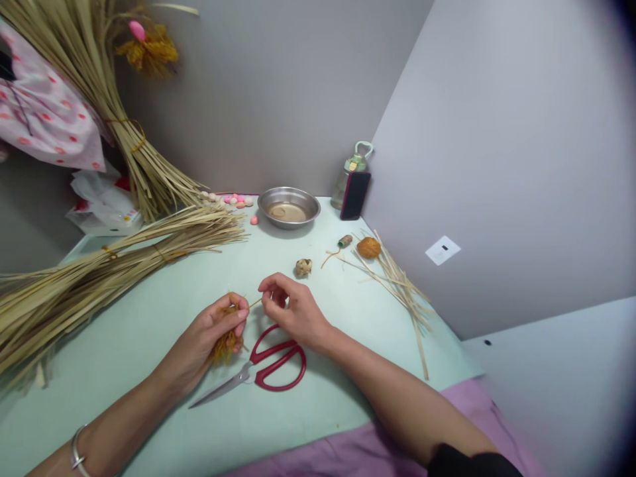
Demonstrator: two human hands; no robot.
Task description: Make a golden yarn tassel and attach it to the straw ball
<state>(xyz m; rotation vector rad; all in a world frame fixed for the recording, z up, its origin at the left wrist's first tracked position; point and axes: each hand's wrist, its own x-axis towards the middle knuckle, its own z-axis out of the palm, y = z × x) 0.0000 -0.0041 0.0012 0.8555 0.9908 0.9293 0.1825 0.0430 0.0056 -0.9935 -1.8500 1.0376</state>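
My left hand (pixel 223 328) is closed around a yellow-brown fibrous tuft (pixel 226 348), whose frayed ends stick out below the fingers. From its fingertips a thin tan strand (pixel 255 303) runs across to my right hand (pixel 293 308), which pinches the other end between thumb and finger. Part of the tuft is hidden by the fingers. Just under both hands lie scissors with red handles (pixel 281 386), blades pointing left and slightly parted. A small woven ball (pixel 303 267) rests on the table beyond my right hand.
Bundles of dry straw (pixel 163 248) cover the left side. A metal bowl (pixel 289 222) with liquid stands at the back, beside pink and white pieces (pixel 238 200). Rightward are a bottle (pixel 340 185), a phone (pixel 356 196), a thread spool (pixel 344 241), an orange-brown ball (pixel 368 248) and loose straws (pixel 405 291).
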